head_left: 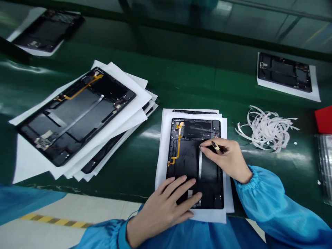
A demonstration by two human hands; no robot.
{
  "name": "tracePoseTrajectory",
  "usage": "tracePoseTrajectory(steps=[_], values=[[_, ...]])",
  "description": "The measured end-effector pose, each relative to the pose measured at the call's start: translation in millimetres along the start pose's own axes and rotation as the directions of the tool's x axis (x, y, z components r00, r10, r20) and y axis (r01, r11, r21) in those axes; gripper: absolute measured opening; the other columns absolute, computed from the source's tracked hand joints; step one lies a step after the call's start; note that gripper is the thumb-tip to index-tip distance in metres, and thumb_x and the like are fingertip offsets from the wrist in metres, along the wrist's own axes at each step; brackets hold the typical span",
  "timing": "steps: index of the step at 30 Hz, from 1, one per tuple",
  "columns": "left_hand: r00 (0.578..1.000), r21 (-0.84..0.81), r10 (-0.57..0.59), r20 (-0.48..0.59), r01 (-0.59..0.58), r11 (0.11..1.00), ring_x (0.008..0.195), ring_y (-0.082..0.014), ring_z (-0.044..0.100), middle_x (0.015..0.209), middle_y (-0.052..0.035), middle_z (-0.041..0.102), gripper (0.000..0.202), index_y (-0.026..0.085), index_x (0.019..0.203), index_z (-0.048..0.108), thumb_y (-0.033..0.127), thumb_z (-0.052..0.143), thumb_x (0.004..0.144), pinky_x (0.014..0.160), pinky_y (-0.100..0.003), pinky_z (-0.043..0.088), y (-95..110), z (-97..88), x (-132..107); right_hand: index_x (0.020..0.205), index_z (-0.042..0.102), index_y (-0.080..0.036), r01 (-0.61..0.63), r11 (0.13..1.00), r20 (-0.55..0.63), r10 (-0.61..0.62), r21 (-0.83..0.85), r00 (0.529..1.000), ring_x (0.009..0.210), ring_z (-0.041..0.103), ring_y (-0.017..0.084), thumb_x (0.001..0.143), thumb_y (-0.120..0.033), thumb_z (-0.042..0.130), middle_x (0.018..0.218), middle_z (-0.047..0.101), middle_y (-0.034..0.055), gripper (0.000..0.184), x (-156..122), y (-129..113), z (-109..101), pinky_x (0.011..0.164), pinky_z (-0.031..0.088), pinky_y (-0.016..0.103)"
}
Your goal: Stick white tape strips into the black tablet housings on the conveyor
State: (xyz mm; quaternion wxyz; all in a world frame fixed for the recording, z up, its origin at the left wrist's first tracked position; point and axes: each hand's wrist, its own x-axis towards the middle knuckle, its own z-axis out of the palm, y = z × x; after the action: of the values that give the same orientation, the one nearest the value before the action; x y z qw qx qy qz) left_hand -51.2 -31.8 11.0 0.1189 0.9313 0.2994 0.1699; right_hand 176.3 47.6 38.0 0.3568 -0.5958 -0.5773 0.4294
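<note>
A black tablet housing [186, 152] with an orange flex cable [178, 145] and a silver-grey flat cable [200, 166] lies on white sheets in front of me. My left hand [168, 207] is spread open, its fingers resting on the housing's lower left part. Thumb and index finger of my right hand [228, 157] are pinched together at the upper end of the silver-grey cable. A slim tool with a black and cream end [215, 146] is held in that hand and shows between the fingers; its rest is hidden.
At left, a stack of similar housings [77, 114] is interleaved with white sheets. More housings lie at the far left [46, 31] and far right [285, 72]. A heap of peeled white strips [269, 129] sits right, near a red box [324, 119] and clear plastic trays [324, 162].
</note>
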Motion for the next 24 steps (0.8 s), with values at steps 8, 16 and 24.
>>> tracePoseTrajectory(steps=[8,16,24], values=[[0.999,0.000,0.032,0.004,-0.032,0.999,0.120,-0.0209,0.049,0.121,0.0039,0.069,0.033,0.030,0.120,0.069,0.046,0.064,0.091,0.115,-0.034,0.021,1.2,-0.2,0.9,0.081,0.072,-0.021,0.075,0.996,-0.057,-0.078,-0.049,0.995,0.066,0.067,0.012,0.082,-0.023,0.070,0.078,0.074,-0.0008,0.003,-3.3,14.9,5.6,0.051,0.045,0.019],[0.999,0.002,0.054,0.003,-0.054,0.999,0.123,-0.0196,0.049,0.124,0.0051,0.068,0.035,0.029,0.122,0.067,0.046,0.063,0.093,0.116,-0.034,0.020,0.6,2.3,-1.3,0.089,0.062,-0.023,0.147,0.985,-0.066,-0.153,-0.093,0.986,0.069,0.069,0.011,0.082,-0.014,0.065,0.080,0.072,-0.0035,0.011,-7.3,24.7,11.5,0.053,0.046,0.017],[0.996,-0.001,0.082,0.036,-0.082,0.997,0.127,-0.0212,0.048,0.131,0.0062,0.066,0.035,0.026,0.122,0.068,0.044,0.062,0.093,0.118,-0.034,0.019,-0.9,2.6,0.0,0.090,0.061,-0.023,0.114,0.989,-0.049,-0.119,-0.095,0.992,0.066,0.067,0.013,0.084,-0.016,0.061,0.079,0.072,-0.0021,0.009,-8.2,24.3,13.5,0.059,0.049,0.022]])
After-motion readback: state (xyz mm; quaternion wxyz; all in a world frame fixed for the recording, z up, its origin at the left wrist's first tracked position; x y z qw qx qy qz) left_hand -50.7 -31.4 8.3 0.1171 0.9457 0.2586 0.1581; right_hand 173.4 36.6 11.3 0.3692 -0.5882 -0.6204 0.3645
